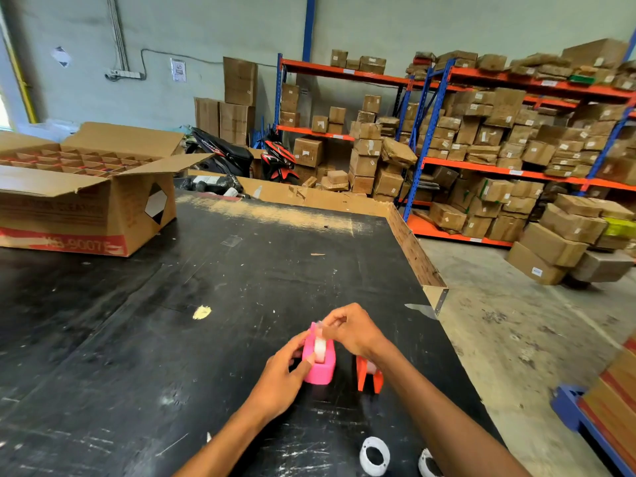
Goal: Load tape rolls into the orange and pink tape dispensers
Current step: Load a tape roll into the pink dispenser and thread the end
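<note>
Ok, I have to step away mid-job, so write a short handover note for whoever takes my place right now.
Left hand steadies the pink tape dispenser on the black table. Right hand pinches the tape end at its front.
A tape roll already sits in the pink one.
The orange tape dispenser stands just right of it and seems to hold a roll too.
Two white rings lie near the table's front edge.
Left: finish threading the pink dispenser, then check the orange one.
</note>
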Available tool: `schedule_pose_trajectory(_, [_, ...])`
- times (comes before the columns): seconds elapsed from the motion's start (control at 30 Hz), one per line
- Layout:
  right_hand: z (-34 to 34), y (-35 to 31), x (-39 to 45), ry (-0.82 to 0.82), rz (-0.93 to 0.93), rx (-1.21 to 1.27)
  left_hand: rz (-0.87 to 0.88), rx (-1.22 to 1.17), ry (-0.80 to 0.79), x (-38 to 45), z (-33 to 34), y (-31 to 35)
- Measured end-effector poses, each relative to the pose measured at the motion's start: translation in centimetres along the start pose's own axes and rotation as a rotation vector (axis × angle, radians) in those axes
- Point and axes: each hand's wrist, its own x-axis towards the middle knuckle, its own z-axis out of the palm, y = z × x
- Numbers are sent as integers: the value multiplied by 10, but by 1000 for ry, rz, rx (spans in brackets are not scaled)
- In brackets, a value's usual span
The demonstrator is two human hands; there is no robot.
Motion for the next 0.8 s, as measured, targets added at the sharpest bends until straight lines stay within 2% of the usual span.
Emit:
schedule_pose_trajectory(0.37, [-22, -7, 24, -201, 15, -74, -11, 13, -17, 0, -1, 2])
schedule_pose_trajectory(0.57, [-27, -12, 31, -424, -33, -214, -30, 45, 1, 4, -2, 0])
schedule_pose_trajectory(0.8, [-24, -14, 26, -382, -87, -267, -44, 54, -5, 3, -2, 0])
